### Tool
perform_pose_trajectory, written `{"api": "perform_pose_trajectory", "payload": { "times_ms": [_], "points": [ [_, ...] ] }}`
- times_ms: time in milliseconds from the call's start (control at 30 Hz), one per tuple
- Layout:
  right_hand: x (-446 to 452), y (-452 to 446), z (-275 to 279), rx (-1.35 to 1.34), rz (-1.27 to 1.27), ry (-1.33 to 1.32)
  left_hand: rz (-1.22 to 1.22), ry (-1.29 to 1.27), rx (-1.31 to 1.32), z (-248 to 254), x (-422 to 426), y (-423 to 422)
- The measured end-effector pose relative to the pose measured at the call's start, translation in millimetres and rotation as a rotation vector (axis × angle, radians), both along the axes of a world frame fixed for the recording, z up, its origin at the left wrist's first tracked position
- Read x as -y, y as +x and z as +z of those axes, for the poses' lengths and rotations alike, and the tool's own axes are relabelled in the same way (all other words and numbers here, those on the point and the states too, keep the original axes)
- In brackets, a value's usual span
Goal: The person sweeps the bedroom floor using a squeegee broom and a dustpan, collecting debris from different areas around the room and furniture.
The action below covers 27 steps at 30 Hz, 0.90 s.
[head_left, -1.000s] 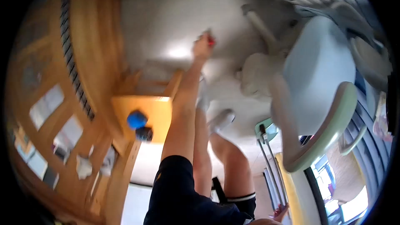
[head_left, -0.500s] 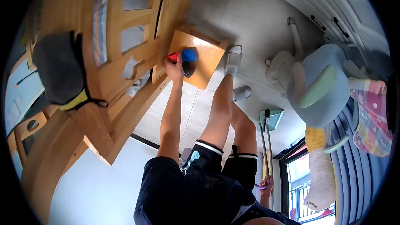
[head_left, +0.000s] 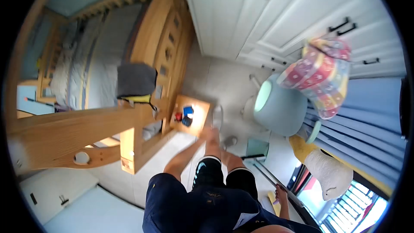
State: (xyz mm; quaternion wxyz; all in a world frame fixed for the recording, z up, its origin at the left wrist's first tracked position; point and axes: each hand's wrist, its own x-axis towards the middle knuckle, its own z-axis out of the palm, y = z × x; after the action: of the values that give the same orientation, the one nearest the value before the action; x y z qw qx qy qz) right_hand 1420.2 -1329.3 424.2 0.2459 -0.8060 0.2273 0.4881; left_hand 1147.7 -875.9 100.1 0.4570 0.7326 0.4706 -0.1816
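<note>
My left hand [head_left: 209,134] is smeared by motion in front of my leg, just off the near right corner of a small wooden stool [head_left: 198,105]. Its fingers cannot be made out. On the stool lie a red object [head_left: 178,117], a blue object [head_left: 188,111] and a dark, rounded object [head_left: 186,121]; they are too small to name. Low on the right, my right hand [head_left: 280,191] is closed around long handles. These run to a green dustpan [head_left: 258,147] and what looks like a dark broom head [head_left: 254,157] on the floor.
A wooden bunk bed [head_left: 77,125] takes up the left, with a dark grey bag [head_left: 137,81] hanging on it. At right stand a blue-grey chair [head_left: 280,110] with a checked cloth [head_left: 321,73], white cabinets [head_left: 284,21], blue curtains [head_left: 362,116] and a pale plush toy [head_left: 330,172].
My left hand has left the red object on the stool and moved back toward my leg. The view has shifted, showing more bed and cabinets. My right hand still grips the handles.
</note>
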Motion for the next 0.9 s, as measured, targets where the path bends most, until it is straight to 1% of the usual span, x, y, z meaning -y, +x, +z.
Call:
{"api": "perform_pose_trajectory", "payload": {
  "times_ms": [33,67,100,133,167,200,267,300,367,400,467,500,567,633,700,733,800,867,900],
  "points": [
    [-10.1,6.8,8.4,-0.044,0.094,-0.043,0.056,-0.009,0.330,47.4,31.1,29.9],
    [-31.7,6.1,32.7,-0.003,0.221,0.021,0.083,-0.078,0.694,103.4,60.1,61.9],
    [-43.6,9.3,43.1,0.040,0.348,0.115,0.051,-0.169,1.013,157.7,89.7,94.0],
    [-51.0,14.5,49.0,0.092,0.477,0.202,-0.097,-0.291,0.717,237.0,101.1,117.0],
    [-53.4,16.6,51.1,0.105,0.555,0.276,-0.265,-0.354,0.698,339.8,100.8,135.2],
    [-57.9,16.8,45.2,0.143,0.530,0.310,-0.218,-0.620,0.766,356.3,129.4,149.7],
    [-76.7,27.2,28.8,0.031,0.764,0.292,-0.266,-0.914,0.595,447.0,141.0,167.0],
    [-108.3,20.3,58.8,0.004,0.801,0.211,-0.248,-0.966,0.565,470.4,149.5,169.8],
    [-122.3,18.7,36.7,0.112,0.938,0.582,-0.219,-1.070,0.501,485.4,160.7,174.3],
    [-132.1,11.4,31.9,0.144,0.979,0.677,-0.147,-1.102,0.480,485.6,162.1,173.6],
    [-162.6,-4.0,18.1,0.214,1.020,0.741,0.043,-1.113,0.395,484.7,154.5,166.4],
    [-177.9,-11.5,16.0,0.238,1.033,0.758,0.044,-1.091,0.406,484.4,150.6,161.1],
    [-204.5,-28.5,6.0,0.279,1.066,0.780,0.237,-1.206,0.318,476.1,138.2,151.9],
    [-227.1,-45.0,-1.8,0.333,1.088,0.794,0.529,-1.361,0.455,412.1,132.3,132.1],
    [-245.8,-62.1,-19.8,0.382,1.105,0.810,0.394,-1.335,0.732,459.5,118.7,100.6],
    [-253.7,-70.4,-26.6,0.406,1.121,0.813,0.416,-1.319,0.755,458.7,111.2,91.7],
    [-268.0,-80.5,-41.4,0.475,1.154,0.822,0.488,-1.324,0.622,441.2,86.9,81.8],
    [-279.5,-89.1,-56.3,0.546,1.187,0.798,0.571,-1.348,0.475,424.8,81.7,69.3],
    [-292.2,-93.8,6.3,0.392,1.049,0.645,0.785,-1.266,0.342,449.4,80.9,69.2]
  ]
}}
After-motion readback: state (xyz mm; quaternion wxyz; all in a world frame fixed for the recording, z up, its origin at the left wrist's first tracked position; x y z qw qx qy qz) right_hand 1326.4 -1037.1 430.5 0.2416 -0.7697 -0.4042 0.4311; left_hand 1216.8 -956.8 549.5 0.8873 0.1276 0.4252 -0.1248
